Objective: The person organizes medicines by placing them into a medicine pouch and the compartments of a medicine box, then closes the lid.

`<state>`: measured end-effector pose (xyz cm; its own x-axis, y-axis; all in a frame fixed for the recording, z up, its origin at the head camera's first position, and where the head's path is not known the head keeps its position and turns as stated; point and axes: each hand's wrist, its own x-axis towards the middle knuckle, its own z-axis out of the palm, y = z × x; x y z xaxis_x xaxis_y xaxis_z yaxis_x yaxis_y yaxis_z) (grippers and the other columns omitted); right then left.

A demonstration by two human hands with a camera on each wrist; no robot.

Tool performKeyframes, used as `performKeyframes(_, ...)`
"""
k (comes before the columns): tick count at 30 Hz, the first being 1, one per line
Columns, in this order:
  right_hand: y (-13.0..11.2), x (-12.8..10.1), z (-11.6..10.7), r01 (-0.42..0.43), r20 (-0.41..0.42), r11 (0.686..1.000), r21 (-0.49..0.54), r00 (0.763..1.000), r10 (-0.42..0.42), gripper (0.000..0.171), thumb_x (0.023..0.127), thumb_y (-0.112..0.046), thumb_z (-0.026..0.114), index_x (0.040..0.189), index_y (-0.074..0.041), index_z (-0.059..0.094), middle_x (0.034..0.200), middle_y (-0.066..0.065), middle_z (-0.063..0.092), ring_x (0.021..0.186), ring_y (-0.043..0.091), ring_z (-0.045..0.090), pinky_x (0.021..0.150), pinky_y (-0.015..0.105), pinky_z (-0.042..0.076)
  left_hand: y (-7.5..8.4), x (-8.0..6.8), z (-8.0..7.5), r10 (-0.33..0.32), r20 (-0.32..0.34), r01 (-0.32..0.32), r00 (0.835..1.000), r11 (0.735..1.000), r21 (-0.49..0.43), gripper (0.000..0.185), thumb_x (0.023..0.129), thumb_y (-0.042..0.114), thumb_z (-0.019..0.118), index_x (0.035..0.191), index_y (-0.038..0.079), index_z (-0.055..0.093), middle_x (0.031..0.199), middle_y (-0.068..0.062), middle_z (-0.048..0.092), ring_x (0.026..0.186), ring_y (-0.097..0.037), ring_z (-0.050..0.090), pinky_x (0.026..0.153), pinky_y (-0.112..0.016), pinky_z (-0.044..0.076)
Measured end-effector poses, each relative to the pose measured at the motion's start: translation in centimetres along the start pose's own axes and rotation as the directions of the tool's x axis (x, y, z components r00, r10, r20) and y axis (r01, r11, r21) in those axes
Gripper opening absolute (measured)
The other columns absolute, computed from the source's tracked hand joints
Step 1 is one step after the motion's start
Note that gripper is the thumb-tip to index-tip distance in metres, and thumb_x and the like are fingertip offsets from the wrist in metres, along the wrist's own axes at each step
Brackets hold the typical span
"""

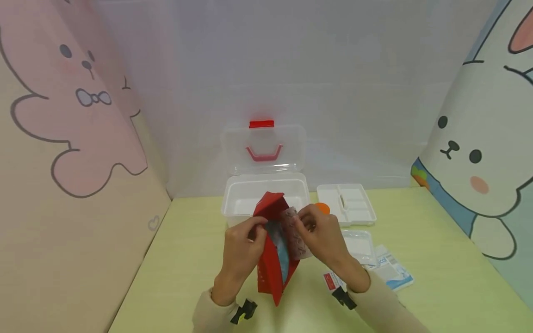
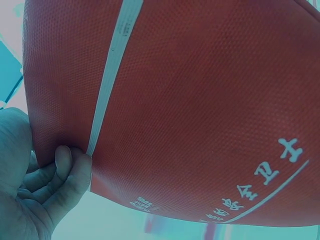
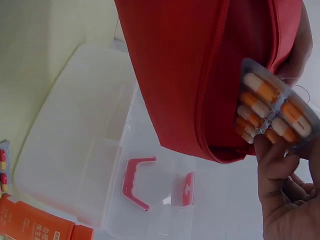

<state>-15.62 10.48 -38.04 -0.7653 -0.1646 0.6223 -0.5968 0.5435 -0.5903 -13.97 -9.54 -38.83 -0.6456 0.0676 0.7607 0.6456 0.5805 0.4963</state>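
In the head view a red zip pouch is held up with its mouth open. My left hand pinches its edge; the left wrist view shows the fingers on the red fabric beside a white strip. My right hand pinches a blister pack at the opening. Orange-and-white capsules show through this blister pack in the right wrist view, where it stands tilted partly in front of the mouth. Something light blue lies inside the pouch; its kind cannot be made out.
Behind the pouch stands a white box with its clear lid raised. A divided white tray, a smaller clear tray and a white-and-blue packet lie to the right. An orange bottle is near a capsule strip.
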Motion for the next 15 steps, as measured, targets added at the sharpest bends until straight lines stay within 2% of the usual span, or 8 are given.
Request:
performKeyframes(5, -0.3, -0.5, 0.9, -0.101, 0.04, 0.994, 0.031, 0.994, 0.1, 0.013, 0.085, -0.005, 0.072, 0.089, -0.01, 0.06, 0.071, 0.001, 0.071, 0.06, 0.005, 0.064, 0.057, 0.019, 0.053, 0.2, 0.0, 0.6, 0.009, -0.009, -0.009, 1.0, 1.0, -0.023, 0.014, 0.081, -0.007, 0.061, 0.088, 0.001, 0.071, 0.074, -0.006, 0.069, 0.056, -0.006, 0.057, 0.055, -0.014, 0.051)
performKeyframes(9, -0.5, -1.0, 1.7, -0.204, 0.109, 0.978, 0.051, 0.974, 0.198, 0.018, 0.083, -0.004, 0.072, 0.088, -0.009, 0.056, 0.07, 0.001, 0.068, 0.062, 0.005, 0.065, 0.057, 0.018, 0.052, 0.4, 0.0, 0.9, 0.015, -0.012, -0.016, 1.0, 1.0, -0.022, 0.015, 0.081, -0.008, 0.061, 0.087, 0.0, 0.071, 0.073, -0.005, 0.069, 0.057, -0.006, 0.057, 0.055, -0.014, 0.05)
performKeyframes(15, -0.7, -1.4, 2.9, -0.256, 0.176, 0.966, 0.034, 0.953, 0.246, 0.018, 0.083, -0.003, 0.071, 0.084, -0.009, 0.055, 0.068, 0.0, 0.066, 0.059, 0.003, 0.061, 0.054, 0.017, 0.049, 0.5, 0.1, 1.0, 0.016, -0.011, -0.016, 1.0, 1.0, -0.007, 0.016, 0.08, -0.008, 0.06, 0.087, 0.001, 0.072, 0.075, -0.006, 0.071, 0.058, -0.006, 0.058, 0.055, -0.014, 0.049)
